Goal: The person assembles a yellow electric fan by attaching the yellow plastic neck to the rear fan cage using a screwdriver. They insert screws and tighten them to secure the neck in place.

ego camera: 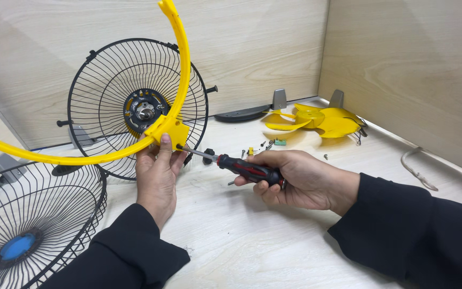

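2 wood-grain walls (413, 64), pale tabletop (252, 235)

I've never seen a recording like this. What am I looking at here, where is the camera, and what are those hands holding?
There is no machine here: a person works with two bare hands, and the one camera sits on their head, looking down at a pale wooden table. The left hand grips the clasp part of a yellow plastic ring. The right hand holds a red and black screwdriver whose tip points into that clasp. Behind stands a black wire fan guard with the motor hub in its middle. A second wire guard with a blue centre lies at lower left. Further back lie a yellow fan blade and small loose screws.
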